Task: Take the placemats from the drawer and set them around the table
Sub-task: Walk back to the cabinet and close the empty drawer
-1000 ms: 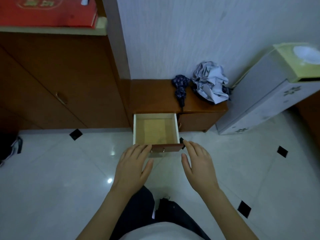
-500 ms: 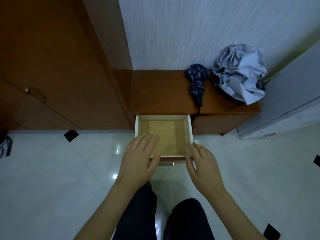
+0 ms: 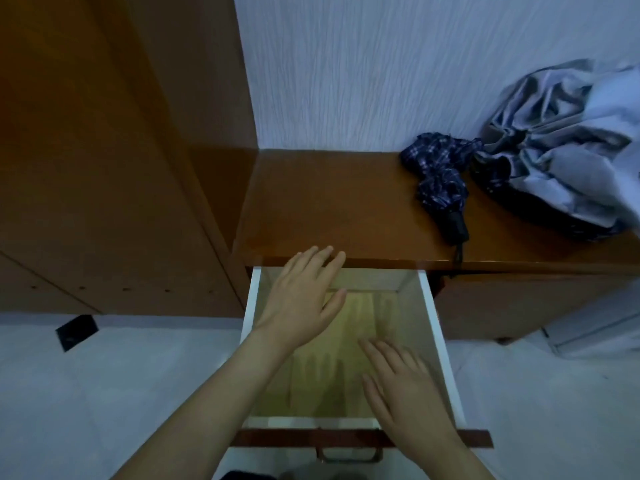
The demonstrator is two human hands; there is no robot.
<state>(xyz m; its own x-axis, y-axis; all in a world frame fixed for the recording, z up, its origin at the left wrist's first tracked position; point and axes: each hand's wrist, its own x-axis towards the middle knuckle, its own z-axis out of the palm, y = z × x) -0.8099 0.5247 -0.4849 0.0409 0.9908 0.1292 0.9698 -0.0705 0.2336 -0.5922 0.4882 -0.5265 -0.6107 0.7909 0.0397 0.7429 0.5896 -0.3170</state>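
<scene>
The drawer (image 3: 437, 327) of a low wooden cabinet (image 3: 332, 202) stands pulled out, with white side walls and a brown front. A pale yellowish placemat (image 3: 332, 368) lies flat on its bottom. My left hand (image 3: 301, 299) reaches over the drawer's back left part with straight spread fingers, the fingertips near the cabinet's top edge. My right hand (image 3: 405, 386) hovers over the drawer's front right part, fingers straight and spread. Neither hand holds anything.
A folded dark plaid umbrella (image 3: 440, 181) and a crumpled grey cloth (image 3: 568, 140) lie on the cabinet top at the right. A tall wooden wardrobe (image 3: 104, 168) stands at the left. The floor (image 3: 104, 393) is pale tile.
The view has closed in on the drawer. Both hands have moved forward from the drawer's front edge to over its inside, the left one farther back.
</scene>
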